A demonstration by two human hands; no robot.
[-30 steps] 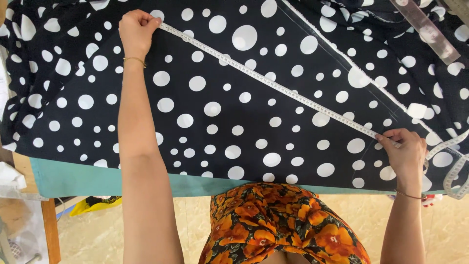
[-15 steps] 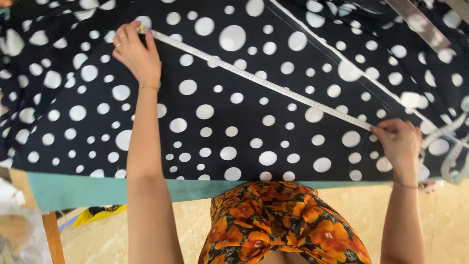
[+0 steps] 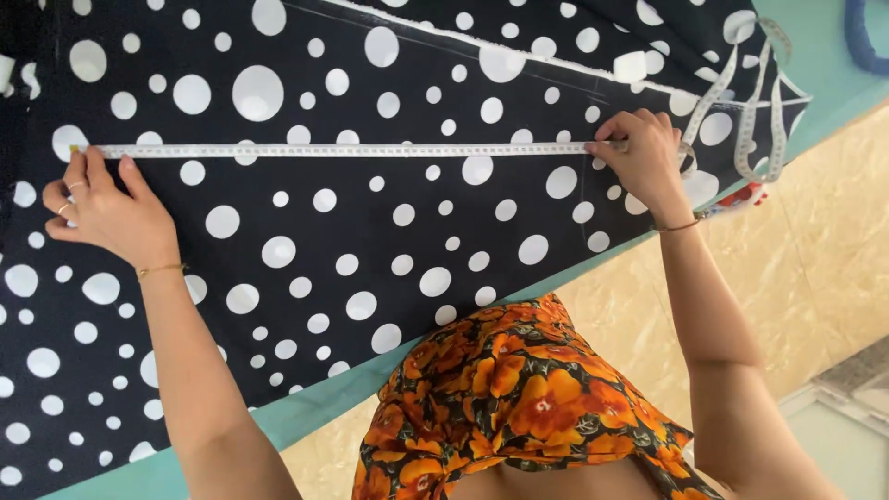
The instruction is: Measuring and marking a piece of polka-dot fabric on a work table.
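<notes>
Both your arms are stretched forward and spread wide apart. Your left hand (image 3: 106, 208) lies flat with fingertips pressing down, wrist bent slightly. Your right hand (image 3: 644, 157) pinches with curled fingers, palm down.

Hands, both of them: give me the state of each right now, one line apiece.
Left hand: fingertips pin the tape measure end onto the polka-dot fabric.
Right hand: fingers press the tape's other stretch down; the spare length loops beyond.
</notes>
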